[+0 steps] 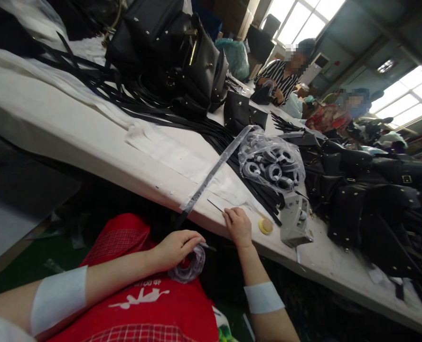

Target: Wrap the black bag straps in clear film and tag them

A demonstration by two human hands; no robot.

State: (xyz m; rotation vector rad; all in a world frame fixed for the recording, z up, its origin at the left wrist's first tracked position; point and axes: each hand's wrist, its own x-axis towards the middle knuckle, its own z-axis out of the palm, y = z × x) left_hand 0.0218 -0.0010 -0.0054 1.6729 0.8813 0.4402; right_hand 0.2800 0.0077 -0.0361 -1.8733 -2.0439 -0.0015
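My left hand (pixel 177 247) is below the table edge, over my red apron, with fingers curled around a roll of clear tape (pixel 188 266). A grey strip (pixel 211 175) runs from that edge diagonally up across the white table (pixel 89 137). My right hand (pixel 237 225) rests on the table edge with its fingers bent down, pressing on a small white strip (pixel 218 203). A round yellow object (pixel 265 225) lies just right of that hand.
A clear bag of grey rolls (pixel 273 164) and a grey box-like device (pixel 294 221) sit right of my hands. Black straps (pixel 154 107) and black bags (pixel 171 47) cover the far table; more black bags (pixel 374 199) are piled right. Two other people (pixel 282 73) work at the far end.
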